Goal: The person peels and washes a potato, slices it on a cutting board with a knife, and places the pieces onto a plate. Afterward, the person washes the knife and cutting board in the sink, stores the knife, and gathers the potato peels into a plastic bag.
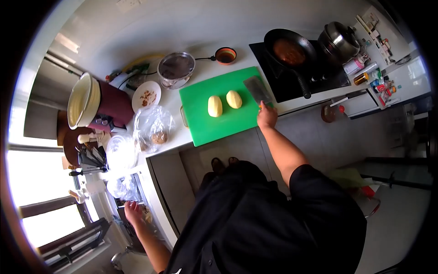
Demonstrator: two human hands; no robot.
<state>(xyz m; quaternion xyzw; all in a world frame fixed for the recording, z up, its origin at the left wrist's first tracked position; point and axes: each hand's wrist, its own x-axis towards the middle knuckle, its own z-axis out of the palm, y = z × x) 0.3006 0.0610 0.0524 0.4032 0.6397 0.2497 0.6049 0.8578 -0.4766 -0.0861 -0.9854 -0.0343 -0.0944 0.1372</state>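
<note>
A cleaver lies with its broad blade over the right end of the green cutting board, and my right hand is closed round its handle. On the board are two peeled potatoes, side by side and left of the blade. My left hand is far from the board, over the sink area at the lower left. Its fingers look loosely stretched, and I see nothing held in them. Just beyond it is a crumpled clear plastic bag.
Right of the board, a wok with reddish food and a lidded steel pot stand on the black stove. To the left are a plate of scraps, a bag of potatoes, a strainer bowl and a maroon cooker.
</note>
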